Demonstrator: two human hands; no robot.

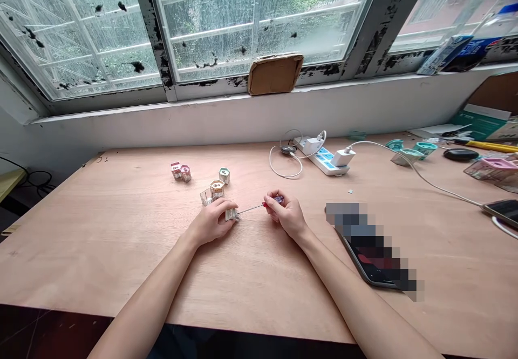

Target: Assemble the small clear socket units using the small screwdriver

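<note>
- a paint-chipped window (259, 24) is running along the far side of the room, with a cardboard scrap (275, 74) leaning on its sill.
- a plywood tabletop (121, 251) is stretching below the sill, and the person's forearms are reaching in over its near edge.
- a white power strip (324, 159) is lying near the far edge, its charger cables trailing across the right side, and a smartphone (372, 264), partly blurred out, is resting just beside the right forearm.
- small plug housings are sitting in a loose cluster toward the far-left middle: a pink pair (180, 172), a teal one (224, 175), a tan one (217, 188) and a clear shell (206, 197).
- the left hand (210, 221) is curling closed around a small white plug housing (232, 214), which is sitting near the tabletop's middle, mostly covered by the fingers.
- the right hand (285, 213) is pinching a small screwdriver (259, 207) by its red-and-blue handle, its shaft pointing at the housing; whether the tip is touching cannot be told.
- a slipping tip could be gouging the fingers, and loose pressure could be sending tiny parts rolling toward the cluster.
</note>
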